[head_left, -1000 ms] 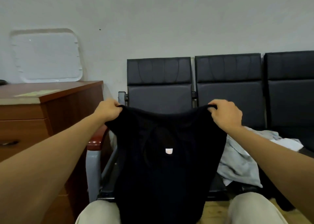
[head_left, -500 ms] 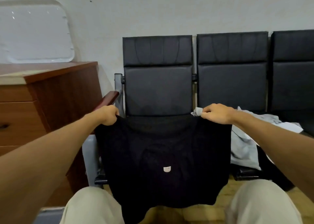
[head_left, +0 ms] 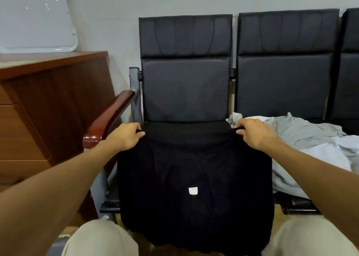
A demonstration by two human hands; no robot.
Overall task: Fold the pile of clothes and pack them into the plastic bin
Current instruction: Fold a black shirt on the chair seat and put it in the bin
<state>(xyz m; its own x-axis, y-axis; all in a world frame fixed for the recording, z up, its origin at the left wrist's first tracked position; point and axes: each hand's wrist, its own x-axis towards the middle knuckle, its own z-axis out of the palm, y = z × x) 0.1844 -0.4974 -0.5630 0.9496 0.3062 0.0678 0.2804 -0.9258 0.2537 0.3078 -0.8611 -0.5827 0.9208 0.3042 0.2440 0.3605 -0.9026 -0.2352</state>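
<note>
A black garment (head_left: 194,178) with a small white label lies spread over the seat of the left black chair (head_left: 184,92), its lower edge hanging off the front between my knees. My left hand (head_left: 126,137) pinches its far left corner. My right hand (head_left: 252,133) pinches its far right corner. Both corners sit near the seat's back. A pile of grey and white clothes (head_left: 303,147) lies on the neighbouring seat to the right. No plastic bin body is in view.
A wooden drawer cabinet (head_left: 48,110) stands at the left, with a clear plastic lid (head_left: 35,16) leaning on the wall above it. A red-brown armrest (head_left: 110,115) borders the chair's left side. More black chairs (head_left: 287,65) continue to the right.
Both hands lowered the black garment from hanging in the air down onto the chair seat. The camera tilted down and moved closer.
</note>
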